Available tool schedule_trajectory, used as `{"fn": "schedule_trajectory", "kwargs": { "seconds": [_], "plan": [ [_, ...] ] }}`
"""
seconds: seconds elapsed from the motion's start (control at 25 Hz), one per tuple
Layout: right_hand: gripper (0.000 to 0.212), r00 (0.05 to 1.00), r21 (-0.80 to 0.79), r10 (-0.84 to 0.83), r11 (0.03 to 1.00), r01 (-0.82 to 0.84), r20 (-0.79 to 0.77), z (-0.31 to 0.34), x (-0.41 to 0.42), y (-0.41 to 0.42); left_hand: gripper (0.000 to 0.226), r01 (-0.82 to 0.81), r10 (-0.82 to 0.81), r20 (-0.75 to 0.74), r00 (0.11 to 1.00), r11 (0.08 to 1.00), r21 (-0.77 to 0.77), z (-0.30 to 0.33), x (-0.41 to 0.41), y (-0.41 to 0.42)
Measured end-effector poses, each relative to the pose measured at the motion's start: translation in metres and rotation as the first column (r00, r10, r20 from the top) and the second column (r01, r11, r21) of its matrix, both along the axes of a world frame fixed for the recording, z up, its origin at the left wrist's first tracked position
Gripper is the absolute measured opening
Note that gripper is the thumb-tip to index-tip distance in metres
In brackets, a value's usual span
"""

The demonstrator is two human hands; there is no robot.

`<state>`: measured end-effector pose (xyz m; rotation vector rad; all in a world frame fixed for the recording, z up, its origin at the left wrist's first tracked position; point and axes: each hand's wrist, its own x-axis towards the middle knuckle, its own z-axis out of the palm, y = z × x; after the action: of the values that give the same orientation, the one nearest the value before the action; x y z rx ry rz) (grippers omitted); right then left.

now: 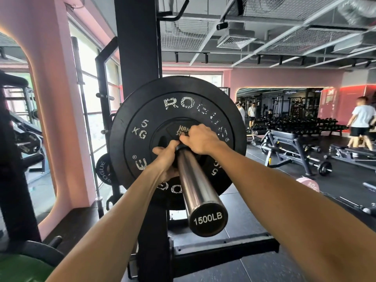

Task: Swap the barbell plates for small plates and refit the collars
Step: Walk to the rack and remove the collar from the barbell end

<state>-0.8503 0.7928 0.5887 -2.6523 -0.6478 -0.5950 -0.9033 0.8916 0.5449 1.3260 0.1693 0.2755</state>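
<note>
So we've got both hands up at the collar end here. Our left hand [165, 159] is curled round the black ring collar [181, 147] from below, and our right hand [200, 140] pinches it from above, presumably to work it on the shiny steel barbell sleeve [196, 186]. It sits tight against a small dark Hammer Strength plate [175, 131], which is stacked on the big black Rogue 5 kg bumper plate [177, 110]. The bar rests in the black rack upright [137, 43], so nothing rolls.
</note>
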Motion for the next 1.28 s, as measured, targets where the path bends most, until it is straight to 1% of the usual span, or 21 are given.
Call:
{"fn": "schedule_trajectory", "kwargs": {
  "seconds": [0.08, 0.2, 0.28, 0.32, 0.4, 0.44, 0.48, 0.56, 0.6, 0.72, 0.84, 1.0, 1.04, 1.16, 1.2, 1.28],
  "plan": [
    [0.048, 1.000, 0.021, 0.000, 1.000, 0.000, 0.004, -0.003, -0.001, -0.001, 0.029, 0.032, -0.031, -0.021, 0.999, 0.999, 0.030, 0.001, -0.002, 0.001],
    [0.049, 1.000, 0.068, -0.014, 0.998, 0.014, -0.002, -0.003, -0.001, -0.001, 0.029, 0.026, -0.024, -0.029, 0.999, 0.997, 0.076, 0.004, -0.003, 0.002],
    [0.049, 1.000, 0.123, -0.016, 0.992, 0.018, -0.017, -0.007, -0.001, -0.002, 0.033, 0.022, -0.019, -0.028, 0.999, 0.993, 0.114, 0.005, -0.004, 0.001],
    [0.047, 0.999, 0.199, -0.013, 0.980, 0.021, -0.040, -0.011, 0.001, -0.005, 0.035, 0.023, -0.020, -0.027, 0.999, 0.992, 0.126, 0.005, -0.003, 0.001],
    [0.039, 0.995, 0.409, 0.002, 0.912, 0.040, -0.101, -0.021, 0.006, -0.013, 0.032, 0.007, -0.005, -0.026, 1.000, 0.995, 0.098, 0.003, -0.004, 0.000],
    [0.035, 0.993, 0.459, 0.006, 0.887, 0.049, -0.117, -0.025, 0.007, -0.016, 0.030, 0.001, 0.000, -0.025, 1.000, 0.998, 0.069, -0.001, -0.006, -0.001],
    [0.033, 0.991, 0.468, 0.012, 0.882, 0.052, -0.133, -0.025, 0.008, -0.018, 0.030, -0.005, 0.006, -0.023, 1.000, 0.999, 0.049, -0.003, -0.005, -0.003],
    [0.042, 0.982, 0.511, 0.049, 0.858, 0.051, -0.180, -0.023, 0.011, -0.019, 0.031, -0.002, 0.002, -0.033, 0.999, 1.000, 0.006, -0.006, -0.006, -0.003],
    [0.042, 0.973, 0.538, 0.074, 0.841, 0.055, -0.216, -0.022, 0.010, -0.018, 0.032, 0.002, -0.002, -0.037, 0.999, 1.000, 0.003, -0.007, -0.006, -0.002],
    [0.038, 0.962, 0.554, 0.101, 0.831, 0.058, -0.252, -0.023, 0.004, -0.022, 0.033, 0.018, -0.014, -0.050, 0.999, 0.998, 0.068, -0.006, -0.009, -0.002],
    [0.041, 0.949, 0.520, 0.126, 0.853, 0.046, -0.290, -0.026, -0.010, -0.029, 0.031, 0.033, -0.023, -0.079, 0.997, 0.991, 0.130, -0.005, -0.018, -0.003],
    [0.040, 0.914, 0.496, 0.183, 0.868, 0.023, -0.363, -0.024, -0.044, -0.043, 0.032, 0.063, -0.050, -0.095, 0.994, 0.988, 0.140, -0.008, -0.043, -0.007],
    [0.040, 0.908, 0.493, 0.189, 0.870, 0.023, -0.375, -0.025, -0.055, -0.047, 0.039, 0.067, -0.054, -0.091, 0.994, 0.987, 0.147, -0.009, -0.052, -0.008],
    [0.041, 0.903, 0.482, 0.193, 0.876, 0.018, -0.384, -0.026, -0.089, -0.062, 0.076, 0.073, -0.060, -0.082, 0.995, 0.984, 0.163, -0.013, -0.081, -0.017],
    [0.042, 0.901, 0.476, 0.196, 0.879, 0.013, -0.387, -0.027, -0.103, -0.068, 0.080, 0.070, -0.060, -0.071, 0.996, 0.986, 0.148, -0.017, -0.089, -0.019],
    [0.041, 0.894, 0.480, 0.217, 0.877, -0.002, -0.392, -0.030, -0.131, -0.080, 0.081, 0.062, -0.054, -0.064, 0.996, 0.990, 0.125, -0.020, -0.116, -0.029]
  ]
}}
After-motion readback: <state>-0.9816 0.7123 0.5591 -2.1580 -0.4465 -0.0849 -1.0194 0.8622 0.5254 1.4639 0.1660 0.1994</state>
